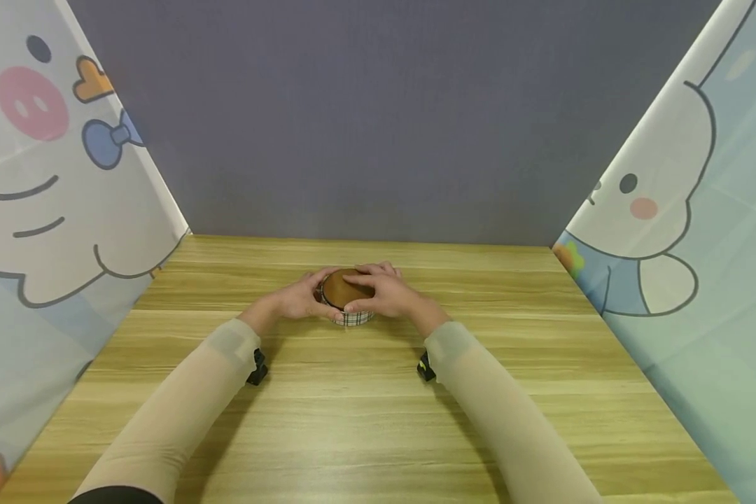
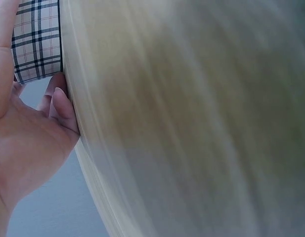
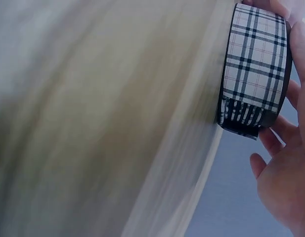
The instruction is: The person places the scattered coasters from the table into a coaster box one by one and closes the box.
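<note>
Head view shows a small round tin (image 1: pixel 348 299) with a plaid side band and a brown lid, standing on the wooden worktop (image 1: pixel 365 406) toward its far middle. Both hands close in on it from either side. The left hand (image 1: pixel 299 299) cups the tin's left wall with curled fingers, and the right hand (image 1: pixel 381 292) lies over the lid with its fingers bent around the top and far rim.

In the left wrist view the plaid band (image 2: pixel 37 39) sits against the fingers (image 2: pixel 61 101), which touch the worktop edge of the tin. In the right wrist view the tin (image 3: pixel 255 69) rests flat on the wood with the fingers (image 3: pixel 271 140) curled behind it.

The risks appear modest. The worktop looks smooth, so a sideways push from one hand alone could make the tin slide rather than stay put. If the lid is loose, the right hand's grip could lift or tilt it unevenly. Whether the lid is seated firmly cannot be told.
</note>
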The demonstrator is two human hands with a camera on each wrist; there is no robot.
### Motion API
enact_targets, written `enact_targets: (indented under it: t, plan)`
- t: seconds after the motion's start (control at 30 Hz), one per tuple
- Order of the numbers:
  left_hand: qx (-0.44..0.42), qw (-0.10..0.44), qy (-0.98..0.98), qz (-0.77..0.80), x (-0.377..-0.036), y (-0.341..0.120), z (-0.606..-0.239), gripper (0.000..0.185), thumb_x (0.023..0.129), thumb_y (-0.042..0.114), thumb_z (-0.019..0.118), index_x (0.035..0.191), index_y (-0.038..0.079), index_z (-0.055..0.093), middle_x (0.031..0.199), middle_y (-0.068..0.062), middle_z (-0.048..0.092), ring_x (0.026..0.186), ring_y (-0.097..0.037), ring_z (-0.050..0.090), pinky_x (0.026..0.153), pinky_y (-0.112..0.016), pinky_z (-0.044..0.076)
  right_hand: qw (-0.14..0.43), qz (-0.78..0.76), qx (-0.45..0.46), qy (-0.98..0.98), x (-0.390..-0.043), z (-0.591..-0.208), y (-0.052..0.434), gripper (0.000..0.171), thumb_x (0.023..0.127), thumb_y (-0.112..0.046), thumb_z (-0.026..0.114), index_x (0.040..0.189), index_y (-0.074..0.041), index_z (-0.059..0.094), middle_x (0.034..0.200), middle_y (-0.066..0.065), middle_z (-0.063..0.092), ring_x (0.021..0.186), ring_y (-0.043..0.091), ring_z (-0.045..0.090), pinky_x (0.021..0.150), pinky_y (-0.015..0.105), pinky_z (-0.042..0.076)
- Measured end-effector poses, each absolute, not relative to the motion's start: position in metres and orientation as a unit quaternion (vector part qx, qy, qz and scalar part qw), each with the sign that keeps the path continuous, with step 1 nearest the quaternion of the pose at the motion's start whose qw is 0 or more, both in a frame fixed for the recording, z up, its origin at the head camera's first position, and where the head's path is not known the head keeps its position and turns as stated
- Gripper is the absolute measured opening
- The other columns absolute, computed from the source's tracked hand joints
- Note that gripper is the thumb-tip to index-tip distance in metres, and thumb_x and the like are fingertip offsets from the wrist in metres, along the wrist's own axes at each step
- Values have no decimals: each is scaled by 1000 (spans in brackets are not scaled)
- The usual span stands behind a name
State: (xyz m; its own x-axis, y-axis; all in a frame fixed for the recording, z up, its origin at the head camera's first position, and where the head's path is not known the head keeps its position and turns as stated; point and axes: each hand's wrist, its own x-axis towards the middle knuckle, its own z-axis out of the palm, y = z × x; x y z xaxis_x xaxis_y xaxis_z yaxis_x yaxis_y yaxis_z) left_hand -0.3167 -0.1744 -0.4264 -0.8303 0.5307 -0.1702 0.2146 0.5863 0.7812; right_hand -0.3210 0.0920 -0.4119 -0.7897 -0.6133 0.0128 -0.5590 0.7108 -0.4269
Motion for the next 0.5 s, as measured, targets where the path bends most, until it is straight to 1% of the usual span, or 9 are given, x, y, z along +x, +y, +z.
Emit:
enact_targets:
  t: [0.13, 0.27, 0.4, 0.5]
  plan:
    - [214, 198, 869, 401, -317, -177, -425, 115, 92, 51, 90, 177, 30, 15, 167, -28, 26, 145, -43, 57, 119, -60, 46, 68, -201, -306, 928, -320, -410, 88, 80, 96, -67, 76, 166, -37, 49, 181, -2, 32, 150, 28, 35, 120, 52, 26]
    - [208, 194, 873, 395, -318, -179, -424, 117, 91, 51, 91, 177, 29, 16, 166, -28, 23, 144, -43, 56, 118, -59, 47, 67, -199, -302, 930, -320, -408, 83, 80, 96, -67, 76, 166, -37, 50, 181, -1, 32, 148, 28, 36, 119, 52, 25]
    - [208, 195, 876, 388, -317, -180, -424, 118, 90, 54, 90, 177, 27, 15, 166, -28, 22, 143, -43, 57, 116, -58, 49, 71, -188, -312, 929, -318, -408, 83, 81, 98, -67, 74, 168, -37, 46, 182, 4, 28, 152, 31, 36, 120, 55, 25]
    - [211, 197, 878, 381, -313, -181, -422, 121, 91, 54, 89, 178, 23, 11, 167, -29, 27, 144, -43, 57, 118, -59, 47, 71, -189, -321, 925, -313, -407, 88, 83, 102, -67, 68, 172, -35, 39, 184, 9, 21, 160, 36, 30, 125, 60, 22]
